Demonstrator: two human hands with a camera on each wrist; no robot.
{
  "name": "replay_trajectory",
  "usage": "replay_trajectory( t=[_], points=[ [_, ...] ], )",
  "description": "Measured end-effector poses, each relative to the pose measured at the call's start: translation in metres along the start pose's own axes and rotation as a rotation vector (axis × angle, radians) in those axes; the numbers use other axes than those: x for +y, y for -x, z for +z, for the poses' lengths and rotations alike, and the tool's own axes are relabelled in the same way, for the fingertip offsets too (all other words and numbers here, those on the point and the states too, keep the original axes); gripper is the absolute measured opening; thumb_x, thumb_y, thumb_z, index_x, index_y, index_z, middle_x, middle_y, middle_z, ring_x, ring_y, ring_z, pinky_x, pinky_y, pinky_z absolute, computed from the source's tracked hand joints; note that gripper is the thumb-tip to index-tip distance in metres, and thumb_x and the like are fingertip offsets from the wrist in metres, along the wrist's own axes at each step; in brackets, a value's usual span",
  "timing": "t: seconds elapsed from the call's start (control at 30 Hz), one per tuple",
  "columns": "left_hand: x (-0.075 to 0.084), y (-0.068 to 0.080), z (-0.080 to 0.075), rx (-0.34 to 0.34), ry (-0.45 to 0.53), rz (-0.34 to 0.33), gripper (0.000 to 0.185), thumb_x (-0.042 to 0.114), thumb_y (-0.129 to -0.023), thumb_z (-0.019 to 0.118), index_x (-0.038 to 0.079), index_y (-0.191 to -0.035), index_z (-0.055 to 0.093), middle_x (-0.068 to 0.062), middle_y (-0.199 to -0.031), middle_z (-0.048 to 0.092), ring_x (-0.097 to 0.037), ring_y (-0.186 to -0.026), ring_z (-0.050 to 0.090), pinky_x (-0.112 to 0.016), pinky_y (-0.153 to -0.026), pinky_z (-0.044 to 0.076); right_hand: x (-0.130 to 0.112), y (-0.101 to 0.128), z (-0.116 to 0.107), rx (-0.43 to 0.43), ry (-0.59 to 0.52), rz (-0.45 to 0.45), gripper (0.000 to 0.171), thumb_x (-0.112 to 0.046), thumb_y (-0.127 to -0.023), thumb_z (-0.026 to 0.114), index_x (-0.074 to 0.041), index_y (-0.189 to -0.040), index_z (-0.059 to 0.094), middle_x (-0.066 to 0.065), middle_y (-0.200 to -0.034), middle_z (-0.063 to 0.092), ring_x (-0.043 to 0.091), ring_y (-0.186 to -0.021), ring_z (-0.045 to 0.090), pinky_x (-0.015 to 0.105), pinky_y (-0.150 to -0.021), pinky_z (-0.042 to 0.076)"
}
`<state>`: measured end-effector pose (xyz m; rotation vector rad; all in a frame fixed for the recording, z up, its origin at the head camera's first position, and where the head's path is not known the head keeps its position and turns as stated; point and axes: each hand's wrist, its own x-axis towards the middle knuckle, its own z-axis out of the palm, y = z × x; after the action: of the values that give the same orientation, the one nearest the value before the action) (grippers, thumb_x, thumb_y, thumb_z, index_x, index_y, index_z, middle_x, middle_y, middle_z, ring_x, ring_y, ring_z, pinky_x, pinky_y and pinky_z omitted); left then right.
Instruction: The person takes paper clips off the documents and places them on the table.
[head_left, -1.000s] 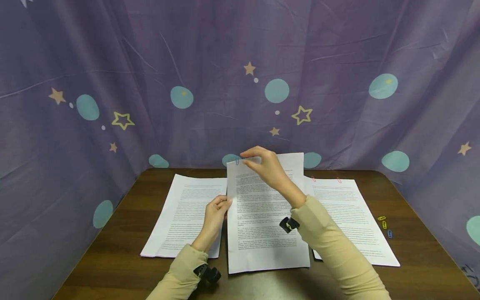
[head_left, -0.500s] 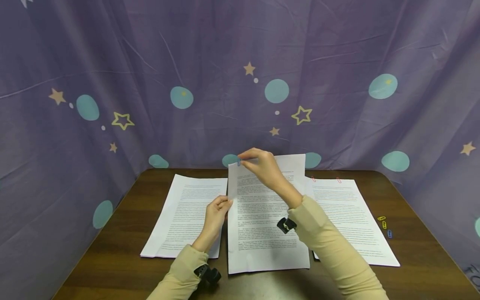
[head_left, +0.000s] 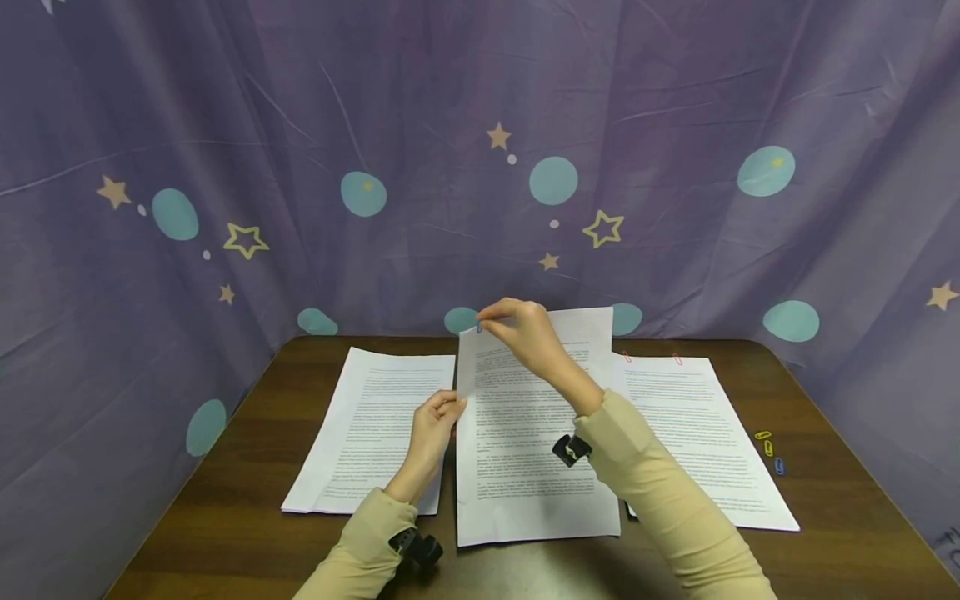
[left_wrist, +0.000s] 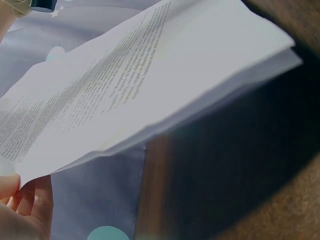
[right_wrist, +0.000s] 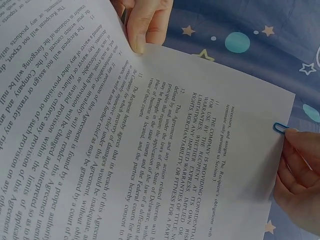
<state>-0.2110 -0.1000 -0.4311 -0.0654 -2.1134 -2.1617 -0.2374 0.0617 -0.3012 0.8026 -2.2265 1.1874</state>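
The middle stack of printed sheets (head_left: 536,433) is standing tilted up from the brown table (head_left: 225,517), with its lower edge near the table's front side and its top edge raised toward the purple curtain (head_left: 375,100). The left hand (head_left: 431,433) is gripping this stack at its left edge, about halfway up; its fingers are curling around the edge, with the thumb on the printed face. In the left wrist view, only some fingertips (left_wrist: 22,200) are showing under the paper's corner. The right hand (head_left: 525,333) is reaching to the upper left corner of the stack, and its thumb and forefinger are pinching a small blue paper clip (right_wrist: 280,127) that is sitting on the paper's edge there. The other fingers of this hand are bending loosely behind.

To the left of the middle stack, a second stack of printed sheets (head_left: 367,433) is lying flat on the table. To the right of it, a third stack (head_left: 705,442) is lying flat, with two red clips (head_left: 652,359) on its top edge. Further right from that, three loose clips (head_left: 770,450), yellow and blue, are lying on the wood.
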Motion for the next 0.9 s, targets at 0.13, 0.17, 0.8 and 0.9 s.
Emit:
replay_trajectory(
  t=[0.13,0.17,0.8,0.9],
  points=[
    [0.0007,0.0003,0.0003,0.003,-0.008,0.0,0.02,0.004,-0.086,0.054,-0.011,-0.1,0.055,-0.004,-0.077,0.065,-0.004,-0.057,0.053,-0.018,-0.051,0.044,0.0012,-0.0001,-0.0006,0.005,-0.007,0.002,0.01,-0.005,-0.078,0.065,-0.001,-0.086,0.069,0.009,-0.086,0.067,0.019,-0.081,0.062,0.025,-0.074,0.048],
    [0.001,0.0004,0.0004,0.006,-0.01,0.002,0.02,0.004,-0.086,0.054,-0.011,-0.1,0.055,-0.003,-0.076,0.065,-0.004,-0.056,0.052,-0.018,-0.05,0.043,0.0016,0.0,-0.0007,0.006,-0.011,0.004,0.01,-0.005,-0.079,0.065,-0.001,-0.086,0.069,0.009,-0.086,0.067,0.019,-0.081,0.062,0.025,-0.073,0.048],
    [0.0019,-0.0024,0.0002,0.022,0.003,0.012,0.02,0.004,-0.085,0.056,-0.01,-0.099,0.055,-0.003,-0.075,0.064,-0.005,-0.056,0.052,-0.019,-0.05,0.044,0.0065,0.0017,-0.001,0.022,-0.1,0.035,0.01,-0.006,-0.08,0.064,-0.001,-0.087,0.069,0.008,-0.086,0.066,0.016,-0.079,0.061,0.024,-0.073,0.048],
    [0.0023,-0.0028,0.0004,0.026,0.002,0.017,0.02,0.004,-0.085,0.056,-0.01,-0.099,0.055,-0.004,-0.076,0.065,-0.005,-0.057,0.053,-0.019,-0.051,0.044,0.0069,0.0018,-0.0019,0.025,-0.106,0.034,0.009,-0.006,-0.08,0.064,-0.002,-0.087,0.069,0.008,-0.086,0.066,0.016,-0.078,0.061,0.024,-0.073,0.048]
  ],
)
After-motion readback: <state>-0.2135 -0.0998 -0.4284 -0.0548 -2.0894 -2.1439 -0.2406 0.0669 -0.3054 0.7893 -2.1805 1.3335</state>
